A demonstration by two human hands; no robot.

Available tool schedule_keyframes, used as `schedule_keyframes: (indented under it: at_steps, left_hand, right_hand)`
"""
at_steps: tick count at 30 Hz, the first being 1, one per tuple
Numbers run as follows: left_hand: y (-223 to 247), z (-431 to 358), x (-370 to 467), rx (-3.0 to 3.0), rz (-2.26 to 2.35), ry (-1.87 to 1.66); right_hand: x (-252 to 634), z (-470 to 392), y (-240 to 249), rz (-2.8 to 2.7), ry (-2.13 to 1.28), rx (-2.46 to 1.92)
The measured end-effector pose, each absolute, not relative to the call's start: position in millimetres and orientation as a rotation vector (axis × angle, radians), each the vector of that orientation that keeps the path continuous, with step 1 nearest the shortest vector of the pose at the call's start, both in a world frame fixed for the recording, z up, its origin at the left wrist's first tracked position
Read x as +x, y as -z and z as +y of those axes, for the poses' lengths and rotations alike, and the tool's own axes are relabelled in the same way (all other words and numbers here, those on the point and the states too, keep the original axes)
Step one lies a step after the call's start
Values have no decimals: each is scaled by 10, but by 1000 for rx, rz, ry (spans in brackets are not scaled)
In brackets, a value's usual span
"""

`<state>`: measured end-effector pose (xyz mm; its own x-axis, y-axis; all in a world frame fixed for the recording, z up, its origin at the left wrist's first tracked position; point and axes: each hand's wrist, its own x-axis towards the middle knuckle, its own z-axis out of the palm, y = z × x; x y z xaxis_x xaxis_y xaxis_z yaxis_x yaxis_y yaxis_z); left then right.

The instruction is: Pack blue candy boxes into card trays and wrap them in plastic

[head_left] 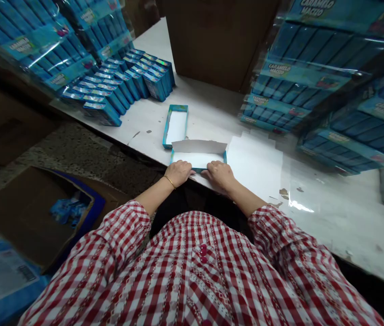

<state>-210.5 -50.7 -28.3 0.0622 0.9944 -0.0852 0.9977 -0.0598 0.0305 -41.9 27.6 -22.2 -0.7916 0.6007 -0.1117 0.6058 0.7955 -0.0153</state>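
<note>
An open blue tray box with a white inside lies at the table's front edge, its far flap standing up. My left hand is wrapped over the left part of its near wall, and my right hand grips the same wall further right. The fingers of both hands are bent around the rim. Just beyond, to the left, another blue tray box shows a bare white inside. Flat white card lies on the table beside my right hand.
Small blue boxes stand in rows at the back left of the white table. Wrapped blue stacks rise at right. A brown carton stands behind. An open carton sits low at left.
</note>
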Motion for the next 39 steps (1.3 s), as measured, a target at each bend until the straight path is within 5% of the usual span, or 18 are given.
schedule_keyframes:
  at_steps: [6, 15, 20, 26, 30, 35, 39]
  left_hand:
    - [172, -527, -2041, 2161, 2079, -20]
    - [-27, -365, -2587, 1870, 2403, -1029]
    - [-40, -76, -2769, 1944, 1974, -654]
    - [-92, 140, -2768, 1822, 1804, -318]
    - [-100, 113, -2834, 1827, 1724, -332]
    - [-16, 25, -2837, 1823, 1661, -352]
    - [11, 12, -2765, 1909, 1681, -274]
  right_hand:
    - [-403, 446, -36, 2906, 155, 861]
    - [-647, 1057, -204, 3011, -80, 818]
    - [-486, 1046, -24, 3119, 65, 452]
    - [-531, 1212, -16, 2886, 1075, 780]
    - [-575, 1267, -55, 2642, 1417, 856]
    - [-553, 1253, -75, 2554, 1416, 846]
    - [-554, 1273, -56, 2698, 934, 693]
